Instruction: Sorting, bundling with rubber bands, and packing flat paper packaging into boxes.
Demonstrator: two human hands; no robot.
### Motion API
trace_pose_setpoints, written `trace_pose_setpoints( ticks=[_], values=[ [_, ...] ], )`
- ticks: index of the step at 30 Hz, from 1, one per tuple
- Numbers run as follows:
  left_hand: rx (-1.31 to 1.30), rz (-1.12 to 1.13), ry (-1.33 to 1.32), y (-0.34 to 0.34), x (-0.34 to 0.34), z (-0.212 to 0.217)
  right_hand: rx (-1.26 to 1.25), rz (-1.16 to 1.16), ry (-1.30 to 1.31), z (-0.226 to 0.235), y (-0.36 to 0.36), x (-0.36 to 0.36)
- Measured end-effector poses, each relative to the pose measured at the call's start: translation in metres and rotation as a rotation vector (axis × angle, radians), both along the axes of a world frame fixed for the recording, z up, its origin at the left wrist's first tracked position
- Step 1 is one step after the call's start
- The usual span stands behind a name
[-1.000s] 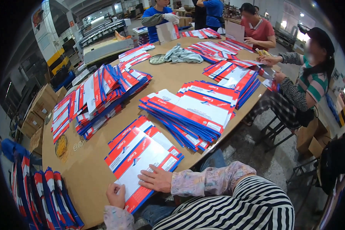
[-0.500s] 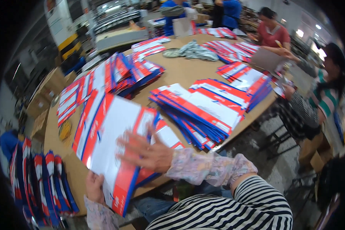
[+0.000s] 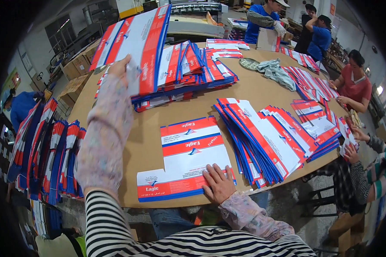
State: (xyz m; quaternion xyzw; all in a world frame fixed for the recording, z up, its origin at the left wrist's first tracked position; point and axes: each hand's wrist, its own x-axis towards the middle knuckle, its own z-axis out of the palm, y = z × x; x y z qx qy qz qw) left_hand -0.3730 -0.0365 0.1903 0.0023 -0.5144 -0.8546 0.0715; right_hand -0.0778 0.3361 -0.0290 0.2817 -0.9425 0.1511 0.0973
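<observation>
My left hand [image 3: 121, 70] reaches forward and grips the near edge of a flat printed carton sheet [image 3: 135, 45] in red, white and blue, tilted up above the far left of the table. Another such carton sheet [image 3: 186, 160] lies flat in front of me, with a stepped cut-out at its left. Spread out on its lower right corner rests my right hand [image 3: 219, 184], fingers apart and holding nothing. Just right of it is a fanned pile of the same sheets [image 3: 266, 137]. Beneath the raised sheet, a heap of sheets [image 3: 188, 70] is partly hidden.
On the brown round-edged table [image 3: 193, 107] lie a grey cloth [image 3: 276, 73] and a round metal disc [image 3: 248, 64]. Bundled sheets [image 3: 51, 158] stand at the left. Co-workers sit at the right [image 3: 356, 81] and stand at the far side [image 3: 263, 21]. Cartons [image 3: 75, 88] are stacked back left.
My left hand has carried a sheet forward and up to the far left. My right hand has moved right and down onto the flat sheet. The view has turned.
</observation>
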Motion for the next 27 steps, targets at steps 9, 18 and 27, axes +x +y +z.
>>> trace_pose_setpoints(
  ticks=[9, 18, 27],
  values=[
    [-1.241, 0.767, -0.234, 0.043, -0.072, -0.098, -0.055, 0.018, -0.014, 0.004, 0.0, -0.003],
    [-1.504, -0.414, -0.067, 0.073, 0.245, -0.147, -0.057, 0.036, -0.039, 0.005, 0.003, -0.002],
    [-1.796, 0.302, 0.043, 0.089, 0.334, -0.206, 0.042, 0.078, 0.045, 0.01, -0.006, -0.009]
  ],
)
